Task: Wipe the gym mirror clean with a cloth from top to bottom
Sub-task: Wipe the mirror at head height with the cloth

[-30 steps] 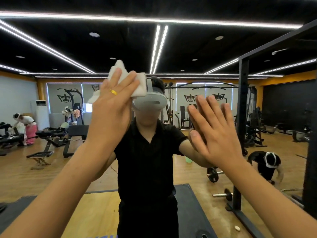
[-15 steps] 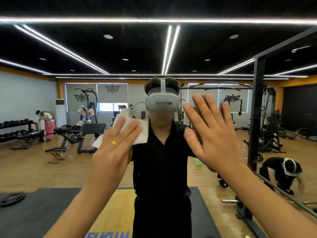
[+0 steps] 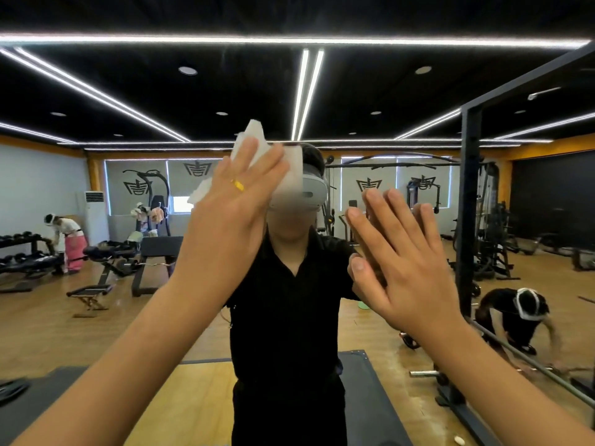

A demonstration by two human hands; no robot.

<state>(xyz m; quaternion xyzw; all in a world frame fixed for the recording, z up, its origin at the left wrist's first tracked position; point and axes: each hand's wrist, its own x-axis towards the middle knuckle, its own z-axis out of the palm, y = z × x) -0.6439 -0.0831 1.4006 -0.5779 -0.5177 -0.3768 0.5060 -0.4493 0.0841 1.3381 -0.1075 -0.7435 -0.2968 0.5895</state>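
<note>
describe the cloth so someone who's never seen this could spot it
Start at the big gym mirror filling the view. Left of centre, the left hand presses a crumpled white cloth against it. The right hand beside it holds nothing.

Your left hand (image 3: 231, 201) carries a thin yellow ring (image 3: 238, 185) low on one finger. Your right hand (image 3: 402, 262) shows short, plain nails. Both forearms (image 3: 128, 365) are uncovered all the way to the lower edge of the view. Your reflection (image 3: 286, 333) shows what you wear: a black short-sleeved shirt (image 3: 289, 300) with a small open V at the neck, black trousers (image 3: 283, 413), and a pale grey headset (image 3: 304, 196) across the eyes, under dark hair (image 3: 314, 157).
</note>
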